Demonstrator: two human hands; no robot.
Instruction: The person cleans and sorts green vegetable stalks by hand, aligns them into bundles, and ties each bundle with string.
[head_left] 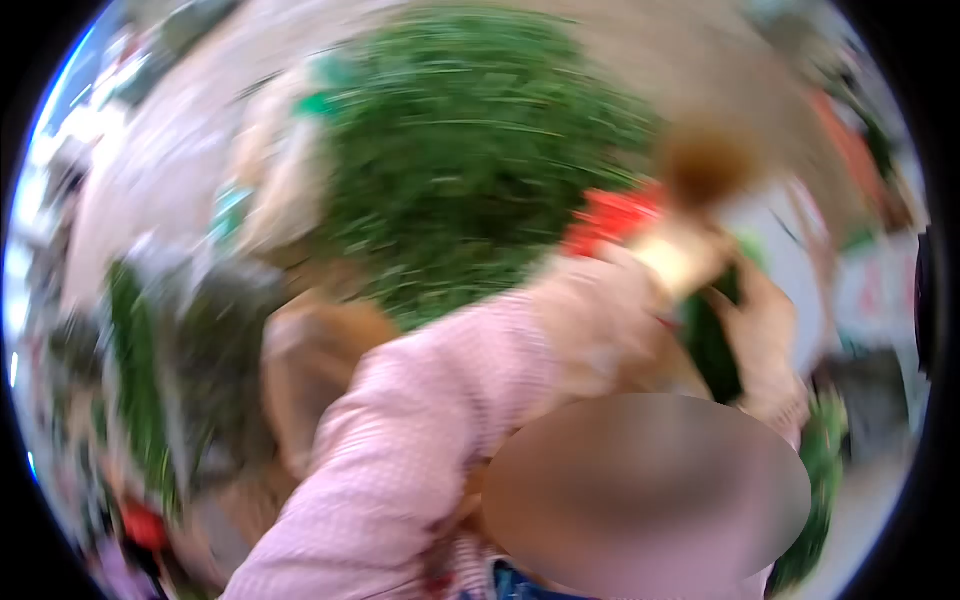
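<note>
My left hand [605, 305], in a pink checked sleeve [430, 385], reaches across toward the right and is smeared by motion. Its fingers are too blurred to read, close to a bright red thing [615, 218]. My right hand [765, 325] is curled round a dark green leafy bunch [712, 345]. A pale, glaring patch lies between the two hands, with a blurred brown round shape [705, 165] above it. Beyond them spreads a big heap of cut green leaves [470, 130].
Clear plastic bags of greens [215, 350] stand at the left. A pale wrapped bundle with green ends [290, 180] lies left of the heap. More greens [820, 480] and a dark grey container [880, 400] are at the right. A blurred oval covers the bottom centre.
</note>
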